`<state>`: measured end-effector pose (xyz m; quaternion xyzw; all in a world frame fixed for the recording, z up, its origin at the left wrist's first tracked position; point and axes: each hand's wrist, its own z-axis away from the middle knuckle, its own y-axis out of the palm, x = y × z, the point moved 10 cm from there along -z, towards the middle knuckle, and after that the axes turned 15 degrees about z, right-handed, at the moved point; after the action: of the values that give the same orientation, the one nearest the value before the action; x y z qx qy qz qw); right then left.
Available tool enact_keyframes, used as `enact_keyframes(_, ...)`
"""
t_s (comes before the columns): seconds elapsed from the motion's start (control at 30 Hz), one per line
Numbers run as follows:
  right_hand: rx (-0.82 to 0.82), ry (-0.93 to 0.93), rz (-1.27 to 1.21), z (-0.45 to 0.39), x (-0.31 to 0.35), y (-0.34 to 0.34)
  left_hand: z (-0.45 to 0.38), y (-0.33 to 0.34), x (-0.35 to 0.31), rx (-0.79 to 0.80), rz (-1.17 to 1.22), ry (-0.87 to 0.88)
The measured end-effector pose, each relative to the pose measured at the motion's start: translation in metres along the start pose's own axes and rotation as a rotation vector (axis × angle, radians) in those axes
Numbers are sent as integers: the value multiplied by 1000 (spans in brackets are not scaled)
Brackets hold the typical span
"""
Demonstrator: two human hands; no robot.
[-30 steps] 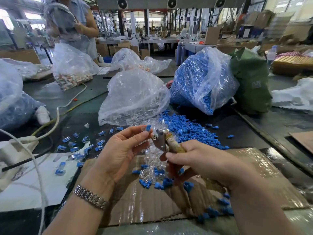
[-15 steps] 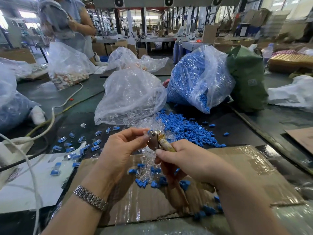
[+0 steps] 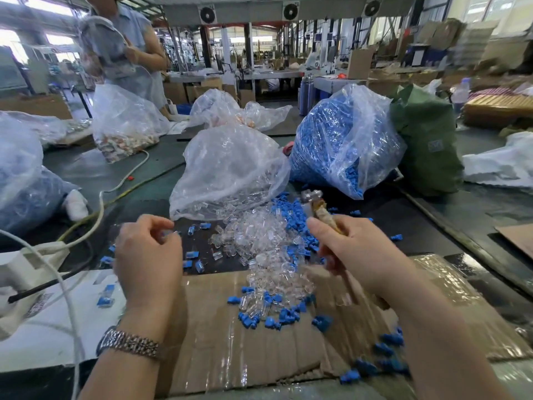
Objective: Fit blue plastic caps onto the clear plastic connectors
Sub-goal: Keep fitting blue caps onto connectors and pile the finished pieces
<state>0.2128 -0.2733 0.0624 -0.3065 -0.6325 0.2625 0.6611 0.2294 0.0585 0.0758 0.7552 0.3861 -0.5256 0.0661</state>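
A heap of clear plastic connectors [image 3: 264, 241] spills from a clear bag [image 3: 230, 166] onto the table and the cardboard [image 3: 230, 356]. Loose blue caps [image 3: 288, 207] lie behind and around the heap, with more blue caps [image 3: 259, 319] on the cardboard. Several capped connectors [image 3: 191, 254] lie to the left. My left hand [image 3: 147, 255] hovers over them with its fingers curled; something small and bluish shows at the fingertips, but a grip cannot be made out. My right hand [image 3: 357, 255] grips the wooden handle of a small hammer [image 3: 313, 196], its metal head raised over the caps.
A big bag of blue caps [image 3: 340, 140] and a green sack [image 3: 427, 148] stand behind at the right. A white cable [image 3: 101, 209] and white papers [image 3: 37, 336] lie at the left, near more bags. A person [image 3: 129, 53] stands across the table holding a bag.
My hands have parted: the left hand moved left and down over the capped pieces, away from the hammer head. The right hand carried the hammer to the right and up.
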Motion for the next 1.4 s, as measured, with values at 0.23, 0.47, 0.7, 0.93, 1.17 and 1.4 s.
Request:
enact_keyframes(0.23,-137,244,630,-12,-40,-11,41,75,-25,525,-134,251)
enact_keyframes(0.47,-114,283,740,-19,-50,-1,53,106,-12,669,-253,250)
enact_keyframes(0.7,-141,250,751,-19,-41,0,48,97,-15,611,-141,210)
enact_keyframes(0.93,-123,16,906,-26,-16,15,44,93,14,602,433,-324)
enact_keyframes(1.17,-154,-41,974,-31,-11,23,58,107,20,679,933,-692)
enact_keyframes(1.4,-230,-239,289,-20,20,19,69,113,5,781,1008,-697)
